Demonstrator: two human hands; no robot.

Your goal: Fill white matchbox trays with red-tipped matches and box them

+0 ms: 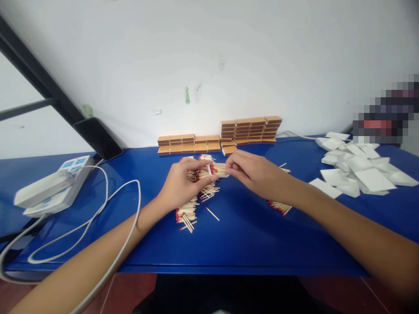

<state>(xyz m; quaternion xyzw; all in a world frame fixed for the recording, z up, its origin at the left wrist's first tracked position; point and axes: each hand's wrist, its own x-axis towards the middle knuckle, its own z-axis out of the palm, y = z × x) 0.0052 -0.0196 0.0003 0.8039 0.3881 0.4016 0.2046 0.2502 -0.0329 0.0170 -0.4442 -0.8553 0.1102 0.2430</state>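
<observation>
Over the middle of the blue table, my left hand [180, 182] grips a small white matchbox tray [210, 169] between thumb and fingers. Red-headed matches [218, 168] lie in the tray, heads toward the left. My right hand [255, 173] is closed at the tray's right end, its thumb and forefinger pinching the tails of the matches. Below and behind my left hand spreads a pile of loose matches [186, 213], partly hidden by it. A single match [212, 214] lies apart in front. Under my right forearm is another bunch of matches [280, 206], partly covered.
Orange-brown matchboxes [252, 131] stand stacked along the wall, with one box [229, 150] in front. White empty trays [356, 168] are heaped at right. At left lie a power strip [77, 168], a white adapter [42, 188] and a looping cable [137, 205] crossing my left forearm.
</observation>
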